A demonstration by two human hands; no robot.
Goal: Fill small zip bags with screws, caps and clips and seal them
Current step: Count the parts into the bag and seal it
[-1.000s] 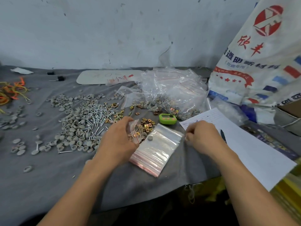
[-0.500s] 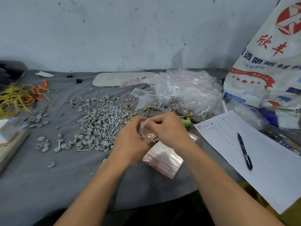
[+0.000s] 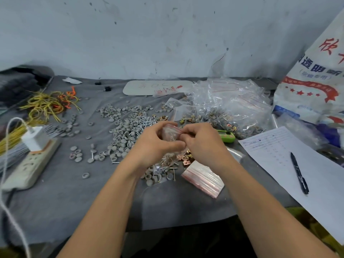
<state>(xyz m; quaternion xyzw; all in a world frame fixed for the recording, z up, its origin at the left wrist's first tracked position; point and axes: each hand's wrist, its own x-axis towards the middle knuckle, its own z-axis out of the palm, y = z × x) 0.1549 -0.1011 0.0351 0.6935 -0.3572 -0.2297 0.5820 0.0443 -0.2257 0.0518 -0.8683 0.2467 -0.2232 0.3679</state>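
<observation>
Left hand (image 3: 154, 144) and right hand (image 3: 201, 142) each grip, apparently pinching, 1 small zip bag (image 3: 170, 134).

Both hands are meeting over the middle of the table (image 3: 55, 211), the left hand (image 3: 154, 144) and right hand (image 3: 202, 144) pinching a small zip bag (image 3: 170, 134) between them. Loose caps (image 3: 121, 135) and screws (image 3: 143, 123) are lying just left and far of the hands. A stack of empty bags (image 3: 203, 178) is sitting near and right. A sheet of paper (image 3: 279, 155) is lying farther right, a pen (image 3: 299, 174) resting on it. A power strip (image 3: 28, 164) is lying at the left edge.
</observation>
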